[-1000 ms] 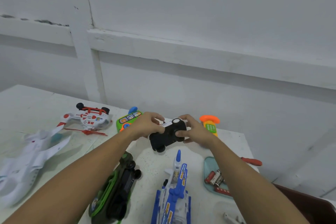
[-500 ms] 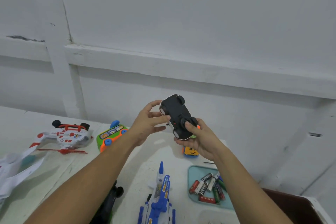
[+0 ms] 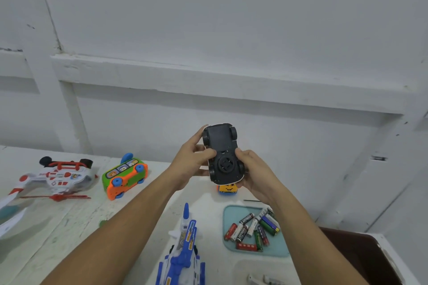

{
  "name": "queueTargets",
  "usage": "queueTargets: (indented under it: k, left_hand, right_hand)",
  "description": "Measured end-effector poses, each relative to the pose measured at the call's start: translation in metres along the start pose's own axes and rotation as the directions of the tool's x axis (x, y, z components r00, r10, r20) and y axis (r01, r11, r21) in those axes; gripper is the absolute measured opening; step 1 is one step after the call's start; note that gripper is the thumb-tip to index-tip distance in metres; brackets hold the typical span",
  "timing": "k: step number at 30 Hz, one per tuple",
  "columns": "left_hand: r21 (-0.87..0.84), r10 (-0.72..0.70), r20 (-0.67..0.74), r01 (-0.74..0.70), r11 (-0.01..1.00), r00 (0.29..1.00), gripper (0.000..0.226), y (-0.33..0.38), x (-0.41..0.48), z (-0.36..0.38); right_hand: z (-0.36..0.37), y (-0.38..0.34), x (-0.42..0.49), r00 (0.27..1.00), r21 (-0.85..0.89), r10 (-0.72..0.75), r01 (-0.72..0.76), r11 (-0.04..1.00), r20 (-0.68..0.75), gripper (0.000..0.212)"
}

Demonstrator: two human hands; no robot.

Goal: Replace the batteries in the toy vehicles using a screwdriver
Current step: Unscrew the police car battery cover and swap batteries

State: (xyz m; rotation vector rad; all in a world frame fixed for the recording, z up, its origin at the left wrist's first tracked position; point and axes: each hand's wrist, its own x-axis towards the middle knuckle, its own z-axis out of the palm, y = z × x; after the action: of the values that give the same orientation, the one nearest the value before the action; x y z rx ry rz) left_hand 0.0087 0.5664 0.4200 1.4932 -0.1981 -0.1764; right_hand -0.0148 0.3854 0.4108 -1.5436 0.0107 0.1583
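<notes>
Both forearms reach forward from the lower edge of the view and meet above the surface (image 3: 69, 227). The car (image 3: 221, 146) is held in the air between the hands, black underside facing the camera, four wheels visible, its long axis near upright with a slight tilt. Left hand (image 3: 190, 162) grips the car's left side: thumb laid across the underside, fingers curled behind the body. Right hand (image 3: 256, 174) grips the right side and lower end: thumb on the edge near the rear wheel, fingers cupped beneath. A yellow toy (image 3: 228, 188) stands on the surface just below the car. Batteries (image 3: 252, 230) lie loose in a tray (image 3: 228, 213) under the right forearm. A blue plane (image 3: 185, 250) lies between the forearms. A bus (image 3: 125, 174) and a helicopter (image 3: 60, 176) lie to the left, well apart from the hands.
</notes>
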Motion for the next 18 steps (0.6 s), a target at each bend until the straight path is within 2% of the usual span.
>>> queueTargets:
  k: [4, 8, 11, 15, 18]
  left_hand:
    - [-0.006, -0.031, 0.002, 0.031, 0.999, 1.0, 0.068, -0.008, 0.002, 0.004]
    - [-0.044, -0.102, 0.015, 0.103, 0.994, 0.995, 0.047, -0.016, 0.003, 0.011]
    - [-0.057, -0.149, 0.026, 0.151, 0.987, 0.988, 0.046, -0.022, 0.004, 0.014]
    - [-0.053, -0.199, 0.022, 0.2, 0.978, 0.98, 0.052, -0.03, 0.006, 0.016]
    - [-0.068, -0.215, 0.015, 0.215, 0.974, 0.977, 0.054, -0.035, 0.007, 0.015]
  right_hand:
    - [-0.008, -0.001, -0.004, 1.0, 0.035, 0.001, -0.001, 0.999, 0.0, 0.023]
    - [-0.015, 0.005, -0.002, 0.999, 0.108, 0.031, -0.035, 0.994, 0.038, 0.02]
    - [-0.021, 0.006, 0.001, 0.993, 0.126, 0.088, -0.098, 0.987, 0.083, 0.018]
    - [-0.041, 0.006, 0.003, 0.97, -0.031, 0.182, -0.179, 0.983, 0.164, 0.023]
    - [-0.069, 0.015, 0.013, 0.973, -0.269, 0.228, -0.208, 0.941, 0.046, 0.03]
